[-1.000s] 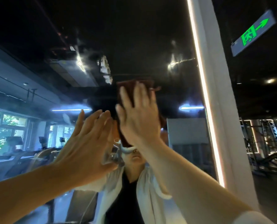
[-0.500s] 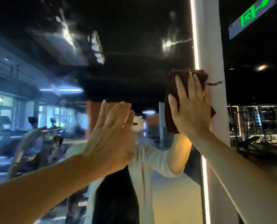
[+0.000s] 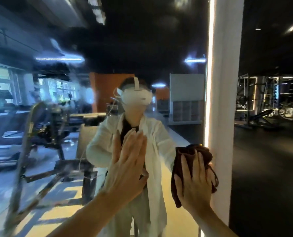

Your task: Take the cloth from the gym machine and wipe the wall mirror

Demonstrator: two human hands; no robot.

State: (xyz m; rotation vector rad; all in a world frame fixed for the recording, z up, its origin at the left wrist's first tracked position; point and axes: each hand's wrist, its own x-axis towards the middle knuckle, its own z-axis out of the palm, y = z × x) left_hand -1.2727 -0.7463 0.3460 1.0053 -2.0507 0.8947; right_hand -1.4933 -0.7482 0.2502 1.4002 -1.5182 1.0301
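Right hand (image 3: 194, 183), fingers straight, presses the dark brown cloth (image 3: 190, 161) flat against the wall mirror (image 3: 108, 48), at the mirror's right edge beside the lit strip (image 3: 209, 82) of the white pillar (image 3: 226, 100). Left hand (image 3: 127, 166) open, palm toward the glass, fingers together, holding nothing.

left hand (image 3: 127, 170): raised, palm forward, fingers straight and together, forearm bare. right hand (image 3: 194, 182): raised beside it, fingers straight, slightly spread, pressing flat; forearm bare.
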